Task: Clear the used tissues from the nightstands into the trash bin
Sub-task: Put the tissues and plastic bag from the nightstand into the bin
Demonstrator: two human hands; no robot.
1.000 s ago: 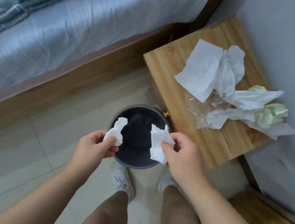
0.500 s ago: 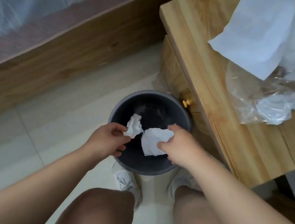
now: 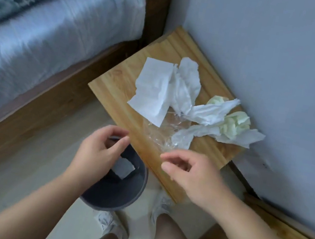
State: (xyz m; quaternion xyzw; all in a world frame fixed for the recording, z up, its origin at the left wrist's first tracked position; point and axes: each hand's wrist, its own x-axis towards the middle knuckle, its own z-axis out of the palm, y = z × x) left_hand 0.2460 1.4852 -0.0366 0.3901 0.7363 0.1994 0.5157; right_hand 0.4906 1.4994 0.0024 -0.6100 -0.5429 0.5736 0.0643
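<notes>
I read both hands as empty, fingers loosely curled and apart. The bin (image 3: 128, 198) sits under the left hand (image 3: 98, 151) and holds one white tissue (image 3: 122, 168), flat just below that hand's fingers, its long axis running toward the right hand (image 3: 191, 173). Beyond the right hand, more tissues (image 3: 153, 89) lie on the nightstand (image 3: 115, 91), over clear wrap (image 3: 159, 138).

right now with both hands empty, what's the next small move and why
Probably reach the right hand forward to the nearest crumpled tissue on the nightstand and pinch it. That hand and the left hand hold nothing, a white tissue piece lies in the trash bin, and more tissues lie on the wood around a clear plastic wrapper.
</notes>
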